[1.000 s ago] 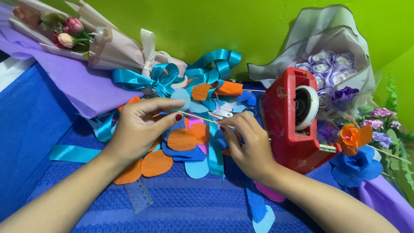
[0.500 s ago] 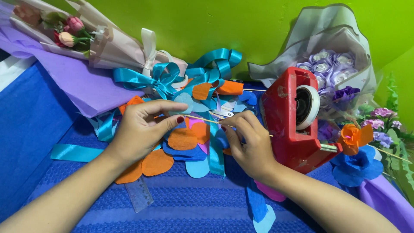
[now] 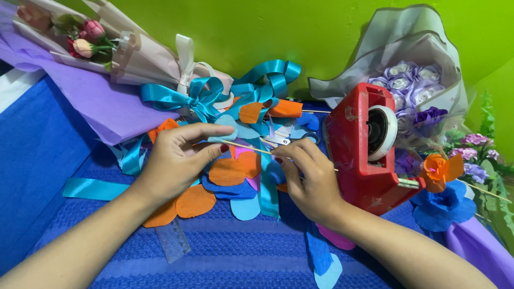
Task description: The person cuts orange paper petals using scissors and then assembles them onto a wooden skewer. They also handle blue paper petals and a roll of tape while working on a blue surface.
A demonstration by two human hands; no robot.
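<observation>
Both hands pinch a thin wooden stick between them: the left hand grips its left end with thumb and forefinger, the right hand closes on it nearer the middle. Under them lie paper petals and teal ribbon; just right of the right hand stands a red tape dispenser.

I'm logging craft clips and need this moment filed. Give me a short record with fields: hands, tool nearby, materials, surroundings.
left hand: pinches one end of a thin wooden stick
right hand: grips the stick's other part
tool nearby: red tape dispenser, right of the hands
materials: orange and blue paper petals, teal ribbon bow, clear ruler
surroundings: wrapped bouquets, green wall
</observation>
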